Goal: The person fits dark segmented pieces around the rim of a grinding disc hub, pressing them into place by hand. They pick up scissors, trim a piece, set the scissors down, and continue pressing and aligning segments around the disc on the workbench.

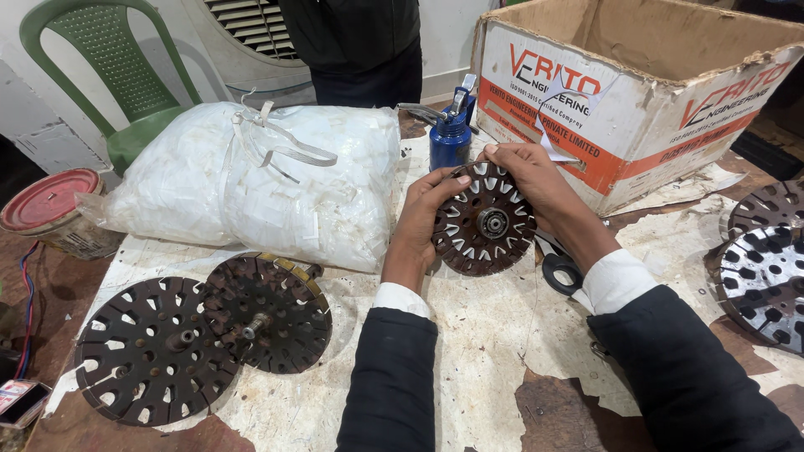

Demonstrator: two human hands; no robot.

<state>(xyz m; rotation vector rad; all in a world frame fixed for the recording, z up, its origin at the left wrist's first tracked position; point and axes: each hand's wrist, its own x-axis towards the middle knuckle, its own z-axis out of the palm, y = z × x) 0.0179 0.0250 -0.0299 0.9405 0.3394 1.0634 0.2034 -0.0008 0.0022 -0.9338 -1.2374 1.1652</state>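
Dark sleeves with white cuffs rise from the bottom edge of the frame toward the centre, over a worn table (pixel 494 335) covered in torn white paper. At upper right stands a big open cardboard box (pixel 636 92) with red and white sides. Left of centre lies a bulky clear bag (pixel 251 180) stuffed with white paper strips, tied at the top. A green plastic chair (pixel 109 75) stands at upper left, and a person in dark clothes (pixel 360 42) stands at top centre. Two dark slotted discs (pixel 201 335) lie overlapping at lower left; more lie at the right edge. At centre, the round slotted stator core (pixel 484 219) is tilted up on its edge, white slips in its slots. The left hand (pixel 419 226) grasps its left rim; the right hand (pixel 536 184) grips the upper right rim, fingertips at a top slot. Behind it stands a blue oil can (pixel 450 134). Black-handled scissors (pixel 557 268) lie under the right wrist.
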